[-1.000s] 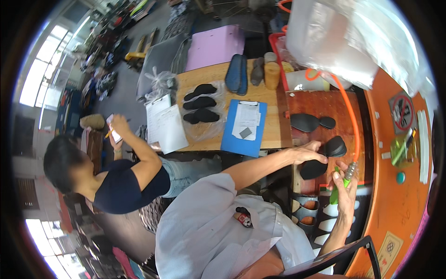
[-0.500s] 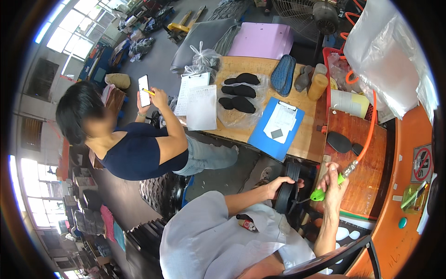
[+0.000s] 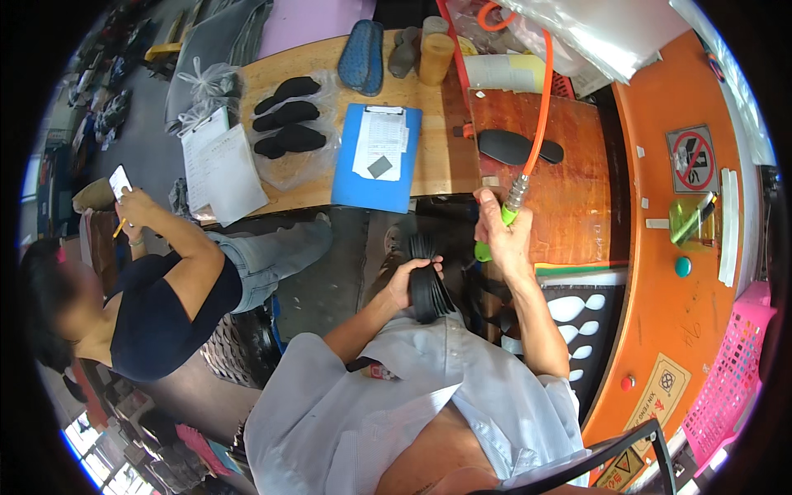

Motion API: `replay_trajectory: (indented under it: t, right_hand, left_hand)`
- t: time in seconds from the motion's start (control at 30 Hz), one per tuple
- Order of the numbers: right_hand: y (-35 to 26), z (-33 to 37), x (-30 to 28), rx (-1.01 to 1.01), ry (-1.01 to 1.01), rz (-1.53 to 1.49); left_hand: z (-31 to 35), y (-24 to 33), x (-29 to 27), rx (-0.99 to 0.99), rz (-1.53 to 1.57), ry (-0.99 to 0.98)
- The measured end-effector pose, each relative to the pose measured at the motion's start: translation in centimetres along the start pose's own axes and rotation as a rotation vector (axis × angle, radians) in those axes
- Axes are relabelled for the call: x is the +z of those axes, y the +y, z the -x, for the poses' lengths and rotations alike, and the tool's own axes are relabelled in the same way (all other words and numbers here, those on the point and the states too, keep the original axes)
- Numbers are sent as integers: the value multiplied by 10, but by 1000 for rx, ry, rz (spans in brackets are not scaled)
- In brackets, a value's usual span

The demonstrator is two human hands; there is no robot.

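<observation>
My left hand [image 3: 404, 283] is wrapped round a bundle of thin, curved black pieces [image 3: 431, 295] that look like rubber soles, held in front of my shirt. My right hand [image 3: 506, 235] grips a green air blow gun [image 3: 483, 251], with its thin nozzle pointing down toward the bundle but apart from it. From the gun's metal coupling [image 3: 516, 191] an orange air hose [image 3: 544, 99] runs upward. Two dark sole-shaped pieces, one large [image 3: 505, 147] and one small [image 3: 551, 152], lie on the reddish board just beyond my right hand.
A wooden table [image 3: 450, 165] holds a blue clipboard [image 3: 346, 186], black padded pieces [image 3: 289, 115] on plastic, blue insoles [image 3: 360, 58] and papers [image 3: 235, 177]. At the left, a co-worker [image 3: 165, 305] holds a phone. An orange cabinet [image 3: 652, 313] stands close on the right.
My view has swung to the right, so the table and co-worker sit farther left. The blow gun is now raised a little away from the black bundle; both hands keep their hold.
</observation>
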State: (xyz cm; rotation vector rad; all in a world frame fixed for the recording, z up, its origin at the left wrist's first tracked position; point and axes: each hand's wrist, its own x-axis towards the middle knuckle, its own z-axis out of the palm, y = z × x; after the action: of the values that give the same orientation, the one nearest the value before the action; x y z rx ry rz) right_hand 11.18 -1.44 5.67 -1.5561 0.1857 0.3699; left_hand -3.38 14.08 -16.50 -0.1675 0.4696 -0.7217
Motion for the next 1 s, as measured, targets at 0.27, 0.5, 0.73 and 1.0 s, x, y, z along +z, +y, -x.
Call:
replay_trajectory:
  t: [0.27, 0.5, 0.73, 1.0]
  right_hand:
    - [10, -11, 8, 68, -16, -181]
    - [15, -12, 5, 70, -5, -140]
    - [22, -21, 1, 33, 69, -130]
    - [21, -27, -1, 77, -9, -306]
  left_hand:
    - [-5, -3, 13, 8, -129, 275]
    - [-11, -1, -6, 168, -383, 583]
    - [-6, 4, -5, 160, -279, 491]
    - [-11, 5, -19, 173, -364, 377]
